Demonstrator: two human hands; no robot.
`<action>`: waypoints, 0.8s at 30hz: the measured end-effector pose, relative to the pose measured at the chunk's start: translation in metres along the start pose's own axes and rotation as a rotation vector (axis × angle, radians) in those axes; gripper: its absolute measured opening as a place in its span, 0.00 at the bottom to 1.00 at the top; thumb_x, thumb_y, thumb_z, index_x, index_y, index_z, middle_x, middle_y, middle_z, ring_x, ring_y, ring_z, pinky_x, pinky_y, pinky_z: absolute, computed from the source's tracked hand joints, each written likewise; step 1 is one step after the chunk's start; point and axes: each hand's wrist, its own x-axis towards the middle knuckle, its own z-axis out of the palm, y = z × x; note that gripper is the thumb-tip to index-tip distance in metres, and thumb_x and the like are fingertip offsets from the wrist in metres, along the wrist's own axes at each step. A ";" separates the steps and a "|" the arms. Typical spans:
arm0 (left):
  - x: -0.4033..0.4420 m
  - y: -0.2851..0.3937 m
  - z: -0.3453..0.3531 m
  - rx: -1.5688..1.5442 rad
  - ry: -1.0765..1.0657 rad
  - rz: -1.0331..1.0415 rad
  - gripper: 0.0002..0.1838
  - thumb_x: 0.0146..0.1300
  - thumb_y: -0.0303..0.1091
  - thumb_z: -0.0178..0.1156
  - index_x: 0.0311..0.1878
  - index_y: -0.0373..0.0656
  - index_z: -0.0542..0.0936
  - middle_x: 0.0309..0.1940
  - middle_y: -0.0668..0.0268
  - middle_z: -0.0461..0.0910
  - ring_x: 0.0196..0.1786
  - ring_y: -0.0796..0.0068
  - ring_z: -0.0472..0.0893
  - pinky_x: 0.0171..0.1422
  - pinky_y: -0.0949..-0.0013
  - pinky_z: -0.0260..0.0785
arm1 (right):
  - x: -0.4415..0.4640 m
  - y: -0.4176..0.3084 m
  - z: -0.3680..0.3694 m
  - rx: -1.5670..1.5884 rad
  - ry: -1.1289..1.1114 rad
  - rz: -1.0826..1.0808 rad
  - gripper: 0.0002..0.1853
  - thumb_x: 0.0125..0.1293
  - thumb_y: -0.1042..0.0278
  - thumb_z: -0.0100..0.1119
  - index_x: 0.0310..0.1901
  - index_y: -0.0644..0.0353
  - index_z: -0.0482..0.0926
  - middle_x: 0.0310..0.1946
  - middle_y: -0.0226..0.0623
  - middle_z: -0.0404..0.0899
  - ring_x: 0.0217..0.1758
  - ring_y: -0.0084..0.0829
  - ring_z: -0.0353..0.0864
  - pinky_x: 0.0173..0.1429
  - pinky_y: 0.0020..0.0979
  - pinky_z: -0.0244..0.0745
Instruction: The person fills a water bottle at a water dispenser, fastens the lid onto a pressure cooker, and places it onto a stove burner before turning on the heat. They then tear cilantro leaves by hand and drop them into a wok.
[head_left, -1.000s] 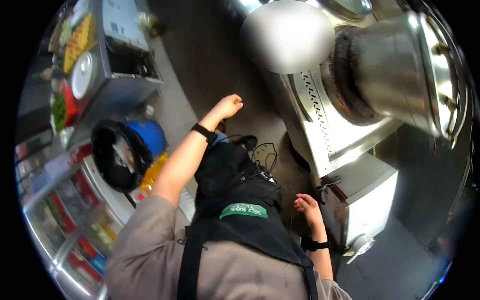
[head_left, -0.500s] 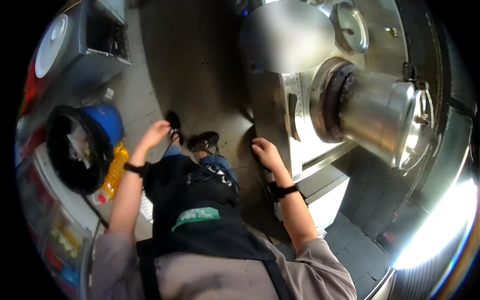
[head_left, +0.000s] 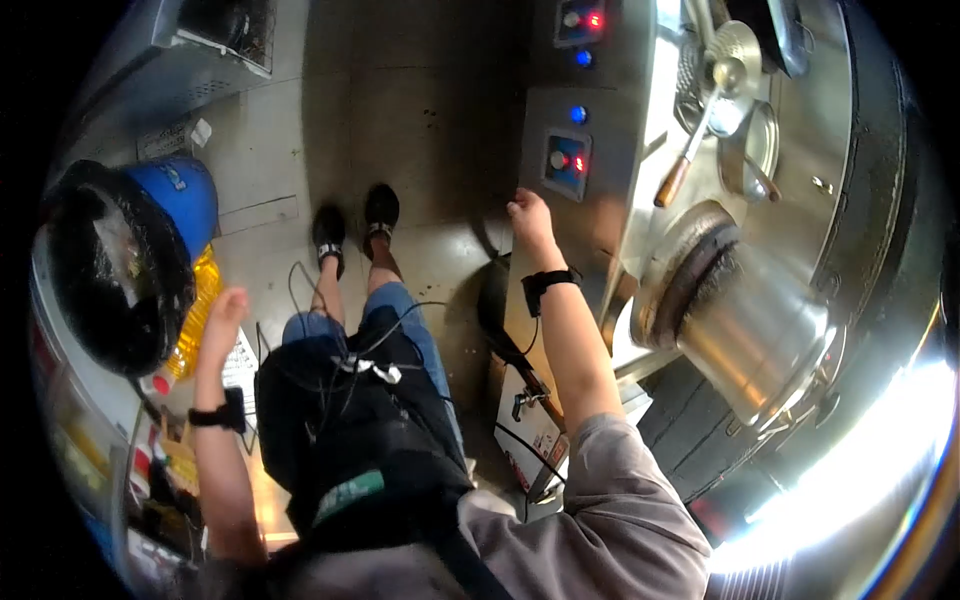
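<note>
My left hand [head_left: 225, 310] hangs at my left side, smeared by motion, with its fingers hard to make out. It passes near a bottle of yellow oil [head_left: 198, 315] and a bin lined with a black bag [head_left: 70, 300]. Beside the front of the steel counter [head_left: 600, 150], my right hand [head_left: 530, 218] is loosely curled with nothing visible in it. Just ahead of it is a control panel [head_left: 568, 163] with a knob and a red lit display. Black bands circle both wrists.
A large steel pot [head_left: 760, 340] stands on a round burner [head_left: 690, 280] to the right. Beyond it lie a wooden-handled ladle [head_left: 690, 165], a strainer [head_left: 738, 55] and a round lid [head_left: 750, 150]. A blue barrel [head_left: 180, 200] stands left on the tiled floor [head_left: 430, 110].
I have moved forward along the counter, so the pot sits lower in view and the control panels show. My right hand is farther up the view; my left hand is lower and farther left.
</note>
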 end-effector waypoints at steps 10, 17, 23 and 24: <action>-0.015 -0.045 0.052 -0.128 -0.053 -0.154 0.14 0.72 0.35 0.56 0.56 0.39 0.75 0.42 0.69 0.78 0.43 0.78 0.77 0.50 0.74 0.71 | 0.112 0.019 -0.010 -0.252 0.166 0.033 0.18 0.60 0.65 0.58 0.51 0.63 0.78 0.51 0.54 0.81 0.56 0.51 0.80 0.57 0.41 0.76; -0.007 -0.008 0.050 -0.104 -0.033 -0.197 0.13 0.73 0.36 0.56 0.55 0.40 0.76 0.43 0.69 0.78 0.45 0.79 0.78 0.53 0.74 0.71 | 0.132 0.057 -0.002 -0.262 0.211 0.001 0.14 0.54 0.66 0.60 0.40 0.66 0.80 0.43 0.58 0.81 0.51 0.58 0.78 0.55 0.48 0.74; -0.004 -0.010 0.040 -0.080 -0.018 -0.174 0.13 0.72 0.35 0.57 0.56 0.41 0.75 0.41 0.71 0.77 0.43 0.81 0.76 0.49 0.76 0.69 | 0.123 0.033 -0.007 -0.296 0.134 0.061 0.24 0.55 0.64 0.61 0.53 0.68 0.76 0.52 0.60 0.78 0.58 0.58 0.76 0.63 0.49 0.72; -0.006 -0.013 0.038 -0.078 -0.010 -0.163 0.13 0.72 0.35 0.57 0.56 0.41 0.75 0.42 0.71 0.77 0.43 0.81 0.76 0.49 0.76 0.69 | 0.121 0.028 -0.007 -0.291 0.136 0.057 0.24 0.55 0.64 0.61 0.53 0.68 0.76 0.52 0.60 0.78 0.58 0.58 0.76 0.63 0.49 0.72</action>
